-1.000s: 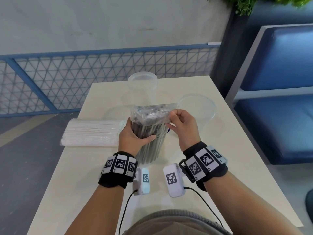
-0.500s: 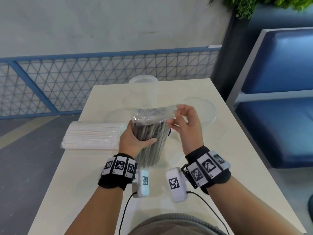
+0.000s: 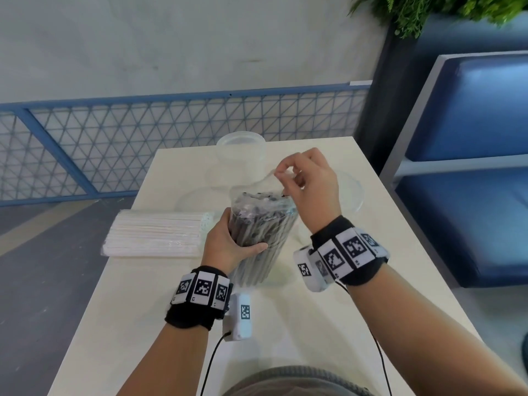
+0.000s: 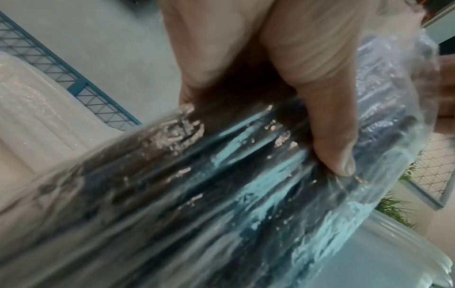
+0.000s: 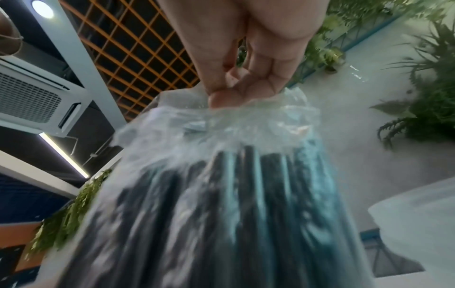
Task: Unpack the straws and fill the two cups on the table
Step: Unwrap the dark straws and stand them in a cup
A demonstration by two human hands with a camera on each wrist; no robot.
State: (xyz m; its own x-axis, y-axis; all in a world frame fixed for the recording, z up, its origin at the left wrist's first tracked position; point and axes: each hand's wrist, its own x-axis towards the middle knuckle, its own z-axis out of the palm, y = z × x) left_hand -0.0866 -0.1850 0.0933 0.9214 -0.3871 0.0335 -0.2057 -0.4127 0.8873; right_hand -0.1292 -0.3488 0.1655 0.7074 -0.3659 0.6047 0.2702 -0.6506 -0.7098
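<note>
bag of dark straws (image 3: 258,238) is gripped round its middle by left hand (image 3: 225,247), fingers wrapped | film at top is pinched by right hand (image 3: 310,192) fingers (image 5: 221,97) | bag is stood on bench (image 3: 160,310), long axis near upright, top leaned toward 12 o'clock | cups (image 3: 241,150) are at 12 o'clock

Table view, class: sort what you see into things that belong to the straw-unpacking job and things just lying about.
Belongs to the job:
- bag of dark straws, gripped by the left hand, its top pinched by the right hand
- pack of white straws
- tall cup
- wide cup

Just lying about:
- blue bench
- fence
- plant
</note>
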